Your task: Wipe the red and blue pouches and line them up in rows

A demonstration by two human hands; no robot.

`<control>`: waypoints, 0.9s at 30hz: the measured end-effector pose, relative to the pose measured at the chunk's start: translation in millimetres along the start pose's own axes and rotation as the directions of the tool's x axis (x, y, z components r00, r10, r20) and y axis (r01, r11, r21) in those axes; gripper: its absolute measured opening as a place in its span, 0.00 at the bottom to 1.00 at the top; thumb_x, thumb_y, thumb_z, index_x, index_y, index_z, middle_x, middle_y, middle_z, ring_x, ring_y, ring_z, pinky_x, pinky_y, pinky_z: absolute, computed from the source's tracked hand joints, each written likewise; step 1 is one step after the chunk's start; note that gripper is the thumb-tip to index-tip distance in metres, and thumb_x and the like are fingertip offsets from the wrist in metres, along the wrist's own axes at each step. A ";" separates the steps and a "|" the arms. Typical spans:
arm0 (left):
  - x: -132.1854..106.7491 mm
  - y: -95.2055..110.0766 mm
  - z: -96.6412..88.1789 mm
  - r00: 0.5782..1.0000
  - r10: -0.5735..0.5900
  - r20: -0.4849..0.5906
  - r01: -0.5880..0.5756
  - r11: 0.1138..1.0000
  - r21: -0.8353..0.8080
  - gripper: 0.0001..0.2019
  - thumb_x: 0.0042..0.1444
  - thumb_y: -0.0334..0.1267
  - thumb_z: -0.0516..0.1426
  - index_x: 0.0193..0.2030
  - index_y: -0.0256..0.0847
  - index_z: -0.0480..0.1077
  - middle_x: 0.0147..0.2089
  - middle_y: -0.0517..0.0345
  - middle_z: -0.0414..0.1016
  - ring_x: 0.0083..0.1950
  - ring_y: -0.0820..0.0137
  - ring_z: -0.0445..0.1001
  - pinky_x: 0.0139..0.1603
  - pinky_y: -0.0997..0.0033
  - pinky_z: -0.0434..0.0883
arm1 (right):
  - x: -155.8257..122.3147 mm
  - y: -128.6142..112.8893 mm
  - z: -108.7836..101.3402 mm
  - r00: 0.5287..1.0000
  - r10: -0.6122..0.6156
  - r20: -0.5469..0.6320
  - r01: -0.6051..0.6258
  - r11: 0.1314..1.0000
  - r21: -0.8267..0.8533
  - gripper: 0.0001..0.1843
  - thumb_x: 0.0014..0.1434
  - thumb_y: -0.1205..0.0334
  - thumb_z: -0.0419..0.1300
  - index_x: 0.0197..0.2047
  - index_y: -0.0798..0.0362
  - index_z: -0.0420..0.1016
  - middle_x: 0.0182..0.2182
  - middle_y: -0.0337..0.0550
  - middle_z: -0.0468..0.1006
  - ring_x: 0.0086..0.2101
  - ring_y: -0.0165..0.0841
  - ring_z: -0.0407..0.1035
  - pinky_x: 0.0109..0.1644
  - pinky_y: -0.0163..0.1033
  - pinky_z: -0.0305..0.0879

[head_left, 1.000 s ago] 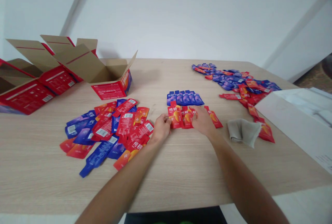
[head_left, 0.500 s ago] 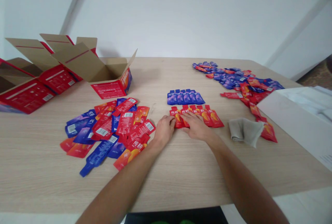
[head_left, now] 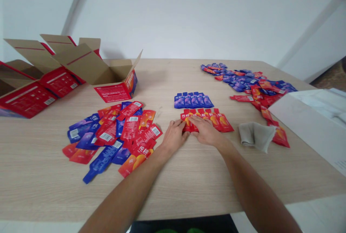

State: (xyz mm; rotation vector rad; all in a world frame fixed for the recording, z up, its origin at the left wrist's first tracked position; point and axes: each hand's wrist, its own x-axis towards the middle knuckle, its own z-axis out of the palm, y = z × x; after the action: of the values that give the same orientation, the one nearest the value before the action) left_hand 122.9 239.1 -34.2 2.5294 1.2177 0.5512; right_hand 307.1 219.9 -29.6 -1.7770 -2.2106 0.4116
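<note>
Red pouches (head_left: 215,120) with an orange fruit print overlap in a row in front of me. My left hand (head_left: 175,134) grips the lower left edge of the leftmost red pouch (head_left: 186,117), thumb below and fingers on its side. Across the middle of the row, my right hand (head_left: 204,129) lies with its fingers stretched over the pouches, its thumb at their lower edge. Just behind is a matching row of blue-purple pouches (head_left: 193,101), touched by neither hand.
A mixed heap of red and blue pouches (head_left: 121,132) lies left. Open cardboard boxes (head_left: 112,94) stand behind it. More pouches (head_left: 240,81) spread at the back right, near a folded grey cloth (head_left: 255,135) and a white box (head_left: 310,125).
My left hand has moved slightly right, and the leftmost red pouch has shifted right with it, closer to the others. The right hand stays nearly in place on the row.
</note>
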 end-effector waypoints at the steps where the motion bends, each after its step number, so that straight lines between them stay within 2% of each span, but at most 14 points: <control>1: 0.5 -0.3 -0.3 1.000 0.015 0.006 -0.016 1.000 0.000 0.18 0.63 0.40 0.55 0.57 0.36 0.71 0.56 0.46 0.74 0.55 0.58 0.68 0.60 0.60 0.64 | -0.8 -0.8 -0.5 1.000 -0.003 0.001 0.003 1.000 0.000 0.36 0.57 0.69 0.63 0.69 0.52 0.62 0.69 0.54 0.61 0.68 0.44 0.54 0.70 0.57 0.48; 7: 0.8 0.8 -1.1 0.999 0.039 0.011 -0.039 0.999 0.009 0.18 0.64 0.41 0.54 0.57 0.36 0.70 0.57 0.45 0.74 0.55 0.58 0.69 0.60 0.59 0.63 | -4.5 -6.4 -4.8 0.999 0.007 0.032 -0.005 0.999 -0.038 0.33 0.59 0.72 0.59 0.67 0.50 0.65 0.68 0.51 0.63 0.68 0.46 0.54 0.70 0.62 0.46; 12: -2.9 1.0 -6.2 1.000 0.019 0.011 -0.019 0.998 0.052 0.16 0.62 0.36 0.54 0.56 0.37 0.70 0.59 0.46 0.72 0.58 0.59 0.68 0.62 0.60 0.62 | -5.7 -7.9 -5.9 0.999 0.009 0.035 -0.007 0.999 -0.047 0.34 0.57 0.73 0.60 0.67 0.49 0.65 0.68 0.51 0.63 0.68 0.47 0.54 0.70 0.64 0.45; 16: -10.4 -4.9 -18.6 0.999 -0.043 -0.002 0.043 0.986 0.159 0.16 0.59 0.30 0.53 0.52 0.36 0.73 0.58 0.43 0.72 0.58 0.56 0.67 0.61 0.58 0.63 | -6.4 -9.4 -3.3 1.000 0.019 0.023 -0.017 0.997 -0.076 0.36 0.56 0.69 0.62 0.67 0.51 0.64 0.69 0.52 0.60 0.69 0.49 0.50 0.70 0.64 0.42; 20: -20.5 -15.4 -38.4 0.994 -0.110 -0.004 0.108 0.969 0.223 0.21 0.52 0.23 0.53 0.52 0.37 0.74 0.54 0.43 0.75 0.58 0.54 0.67 0.59 0.55 0.64 | -7.3 -20.4 1.6 0.999 -0.017 -0.034 0.014 0.995 -0.099 0.35 0.56 0.67 0.63 0.67 0.50 0.65 0.71 0.50 0.57 0.70 0.52 0.44 0.71 0.65 0.39; 24: -29.2 -24.4 -53.9 0.966 -0.255 -0.031 0.249 0.899 0.360 0.19 0.51 0.25 0.55 0.49 0.37 0.75 0.51 0.39 0.75 0.58 0.48 0.67 0.57 0.48 0.64 | -9.5 -41.0 10.9 0.989 -0.132 -0.071 0.127 0.989 -0.079 0.28 0.61 0.62 0.59 0.65 0.48 0.67 0.69 0.49 0.61 0.70 0.49 0.45 0.70 0.64 0.39; 27: -32.6 -27.8 -57.3 0.941 -0.334 -0.060 0.326 0.842 0.429 0.16 0.53 0.28 0.54 0.48 0.36 0.74 0.50 0.38 0.75 0.56 0.47 0.70 0.58 0.46 0.63 | -10.7 -53.0 19.7 0.981 -0.192 -0.027 0.189 0.979 -0.079 0.25 0.64 0.62 0.55 0.65 0.47 0.67 0.68 0.49 0.63 0.69 0.49 0.46 0.69 0.66 0.38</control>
State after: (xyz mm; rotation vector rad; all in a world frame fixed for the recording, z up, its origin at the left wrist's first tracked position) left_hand 59.3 235.0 -1.7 2.5534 1.9016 0.1858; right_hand 254.1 197.6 -27.6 -1.5751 -2.3738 0.2567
